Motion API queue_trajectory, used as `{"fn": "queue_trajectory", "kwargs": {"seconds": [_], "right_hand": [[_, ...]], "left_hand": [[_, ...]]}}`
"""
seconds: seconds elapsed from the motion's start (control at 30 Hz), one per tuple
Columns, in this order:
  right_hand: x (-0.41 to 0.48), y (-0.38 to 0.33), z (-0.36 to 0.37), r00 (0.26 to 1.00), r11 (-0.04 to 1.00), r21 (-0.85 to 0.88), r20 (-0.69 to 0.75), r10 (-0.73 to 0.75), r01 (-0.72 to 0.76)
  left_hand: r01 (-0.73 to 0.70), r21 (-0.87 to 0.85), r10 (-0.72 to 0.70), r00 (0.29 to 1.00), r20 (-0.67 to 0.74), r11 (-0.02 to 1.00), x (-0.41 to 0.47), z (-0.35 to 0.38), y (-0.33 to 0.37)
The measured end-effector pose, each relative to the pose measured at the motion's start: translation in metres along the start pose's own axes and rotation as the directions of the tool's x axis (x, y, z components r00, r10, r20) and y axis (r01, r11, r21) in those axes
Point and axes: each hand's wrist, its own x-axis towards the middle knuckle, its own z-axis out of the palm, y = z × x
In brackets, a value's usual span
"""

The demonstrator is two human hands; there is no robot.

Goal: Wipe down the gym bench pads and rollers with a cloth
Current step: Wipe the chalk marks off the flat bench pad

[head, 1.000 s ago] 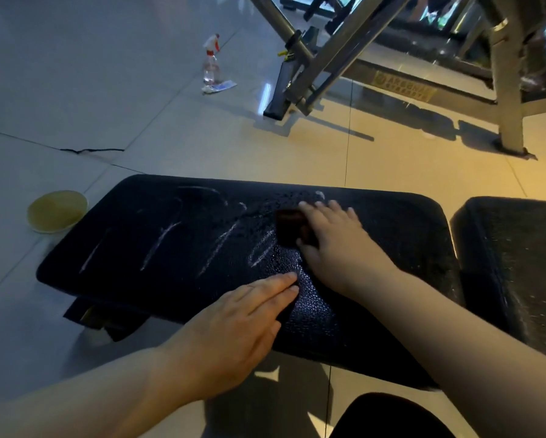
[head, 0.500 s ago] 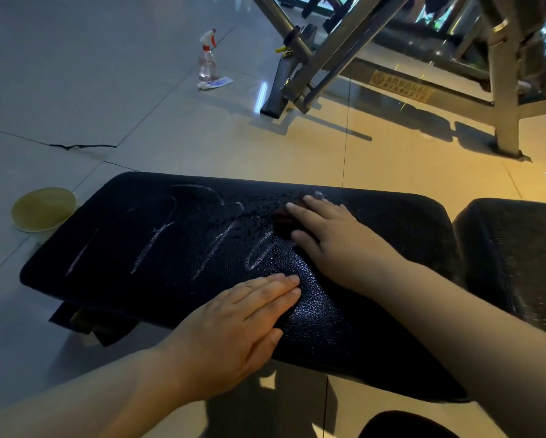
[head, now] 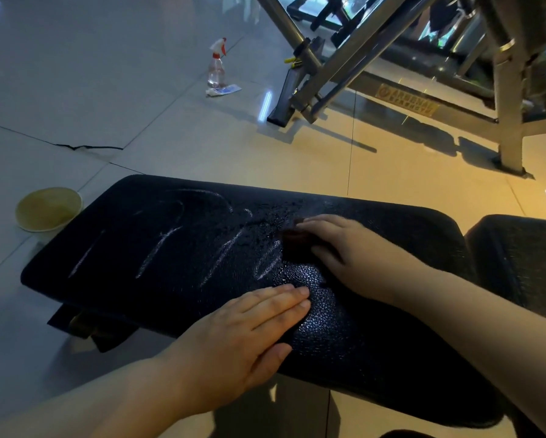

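A long black textured bench pad (head: 157, 248) lies across the middle of the view, with white streaks on its left half and wet droplets near its centre. My right hand (head: 353, 254) presses a small dark reddish-brown cloth (head: 293, 241) flat onto the pad; most of the cloth is hidden under my fingers. My left hand (head: 243, 339) rests flat on the pad's near edge, fingers together, holding nothing. A second black pad (head: 524, 257) sits at the right, separated by a narrow gap.
A yellow-green cup (head: 48, 210) stands on the tiled floor by the pad's left end. A spray bottle (head: 217, 66) with a red-and-white trigger stands further back beside a flat tube. A grey metal gym frame (head: 391, 58) fills the upper right.
My right hand with the cloth has slid slightly toward the pad's far edge and back a little. My left hand has stayed flat in the same spot. The view has shifted slightly.
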Motion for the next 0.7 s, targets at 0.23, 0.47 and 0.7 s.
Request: {"fn": "queue_trajectory", "kwargs": {"seconds": [0.23, 0.47, 0.7], "right_hand": [[0.035, -0.015, 0.015, 0.992, 0.994, -0.003, -0.065, 0.109, -0.109], [0.006, -0.001, -0.002, 0.999, 0.999, -0.007, 0.019, 0.037, -0.037], [-0.012, -0.045, 0.021, 0.992, 0.996, 0.006, 0.085, -0.092, 0.092]], "left_hand": [[0.062, -0.166, -0.081, 0.991, -0.107, 0.984, -0.004, 0.001, 0.006], [0.041, -0.16, -0.072, 0.979, -0.193, 0.986, -0.007, 0.01, 0.005], [0.004, -0.092, -0.041, 0.91, -0.413, 0.996, -0.013, 0.031, 0.006]]}}
